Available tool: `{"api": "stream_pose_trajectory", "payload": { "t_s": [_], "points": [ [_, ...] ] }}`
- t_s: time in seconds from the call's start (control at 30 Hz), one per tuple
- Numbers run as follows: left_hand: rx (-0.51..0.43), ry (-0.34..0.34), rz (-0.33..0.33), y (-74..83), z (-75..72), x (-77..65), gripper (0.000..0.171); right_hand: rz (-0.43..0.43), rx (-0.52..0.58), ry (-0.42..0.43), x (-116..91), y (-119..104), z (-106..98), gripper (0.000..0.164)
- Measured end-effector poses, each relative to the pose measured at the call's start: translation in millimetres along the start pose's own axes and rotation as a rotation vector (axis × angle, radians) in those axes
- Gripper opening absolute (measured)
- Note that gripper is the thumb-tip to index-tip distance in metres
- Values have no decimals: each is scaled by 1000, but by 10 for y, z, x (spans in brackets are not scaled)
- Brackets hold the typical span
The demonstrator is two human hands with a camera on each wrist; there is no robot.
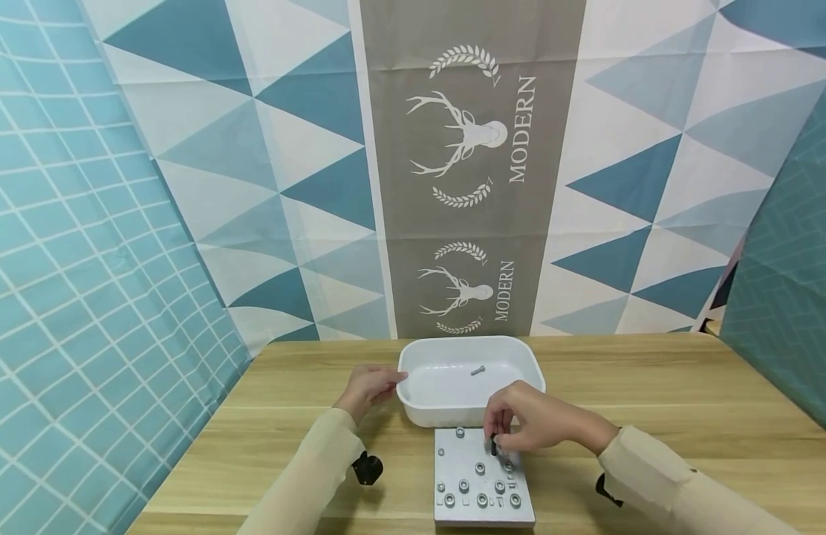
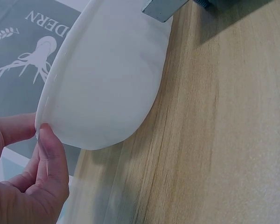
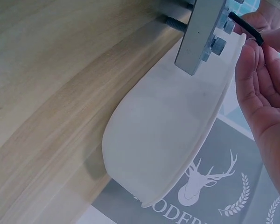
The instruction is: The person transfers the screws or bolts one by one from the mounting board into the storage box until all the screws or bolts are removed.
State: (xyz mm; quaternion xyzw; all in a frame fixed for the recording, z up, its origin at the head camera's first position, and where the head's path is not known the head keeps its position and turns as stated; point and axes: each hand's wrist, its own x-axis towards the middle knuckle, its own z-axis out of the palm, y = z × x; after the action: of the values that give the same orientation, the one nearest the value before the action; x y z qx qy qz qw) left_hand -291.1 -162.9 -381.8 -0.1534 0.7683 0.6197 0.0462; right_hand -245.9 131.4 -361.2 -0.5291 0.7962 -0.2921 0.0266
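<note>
My left hand (image 1: 373,388) pinches the left rim of a white plastic tub (image 1: 446,416) between thumb and fingers, as the left wrist view also shows. In front of the tub is a silver metal plate (image 1: 456,459) carrying several socket-head bolts (image 1: 482,500). Over the plate's upper right part, my right hand (image 1: 536,420) pinches a slim black hex key (image 3: 245,25), which points down toward the plate. In the head view, the fingers partly hide the key and the bolts beneath it. One loose silver bolt (image 1: 477,370) lies inside the tub.
Everything stands on a wood-grain table (image 1: 286,431). A patterned cloth backdrop (image 1: 319,186) hangs behind it, with blue tile-patterned cloth (image 1: 85,260) on the left. In the right wrist view, threaded bolt ends (image 3: 176,24) stick out below the plate.
</note>
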Motion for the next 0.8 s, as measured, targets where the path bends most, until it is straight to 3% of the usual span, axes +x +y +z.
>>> {"api": "stream_pose_trajectory", "payload": {
  "t_s": [0.37,0.8],
  "points": [
    [4,-3,-9,-7,1,4,32,39,9,-17,19,-5,3,12],
    [-9,4,-7,-10,-1,9,32,2,-37,-6,84,-25,-93,11]
  ]
}}
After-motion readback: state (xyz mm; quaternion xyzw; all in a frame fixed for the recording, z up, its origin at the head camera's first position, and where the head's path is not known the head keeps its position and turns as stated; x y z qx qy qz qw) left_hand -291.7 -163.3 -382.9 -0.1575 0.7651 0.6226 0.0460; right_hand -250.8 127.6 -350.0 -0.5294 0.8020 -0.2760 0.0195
